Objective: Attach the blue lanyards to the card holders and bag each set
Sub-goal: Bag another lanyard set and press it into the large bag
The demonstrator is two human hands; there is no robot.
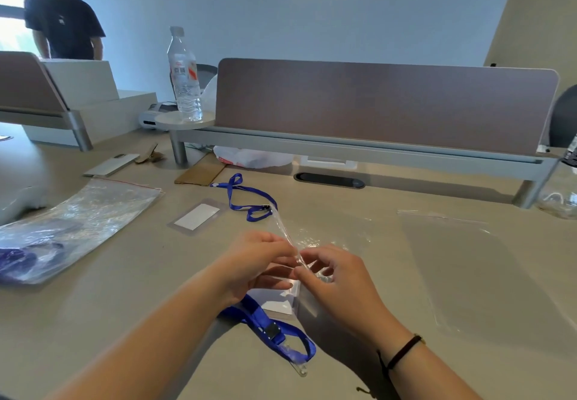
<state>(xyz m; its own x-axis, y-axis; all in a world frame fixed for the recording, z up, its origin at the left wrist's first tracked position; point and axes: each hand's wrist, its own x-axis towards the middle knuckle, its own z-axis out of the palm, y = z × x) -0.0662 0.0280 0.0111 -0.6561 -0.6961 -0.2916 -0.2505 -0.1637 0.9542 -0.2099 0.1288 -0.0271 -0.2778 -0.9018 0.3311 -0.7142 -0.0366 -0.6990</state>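
Both my hands hold the mouth of a small clear plastic bag (315, 234) just above the desk. My left hand (259, 259) and my right hand (337, 278) each pinch one lip of it. Beneath my hands lies a card holder (279, 304) with a white card, joined to a blue lanyard (268, 328) that loops toward me. Farther back on the desk sit a second card holder (196, 217) and, apart from it, another blue lanyard (246, 203).
A large zip bag (71, 221) holding more blue lanyards lies at left. Another empty clear bag (477, 271) lies at right. A water bottle (184, 75) stands on a round stand by the desk divider (384, 103). A person stands at the far left.
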